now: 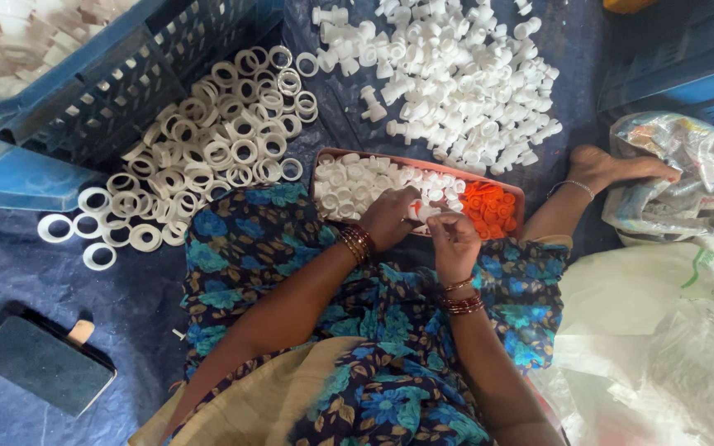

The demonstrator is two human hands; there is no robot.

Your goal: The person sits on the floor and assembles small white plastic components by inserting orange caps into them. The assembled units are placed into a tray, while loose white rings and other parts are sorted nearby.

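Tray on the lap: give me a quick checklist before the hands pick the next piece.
1. Tray resting on the lap, rim level: ok.
2. Orange caps heaped at the tray's right end, white pieces on its left: ok.
3. Left hand over the tray, fingers on an orange-and-white piece: ok.
4. Right hand closed beside it; what it holds: cannot tell.
5. White rings on the blue sheet at left, within arm's reach: ok.
6. Pile of white fittings beyond the tray, unobstructed: ok.

Rings left of tray
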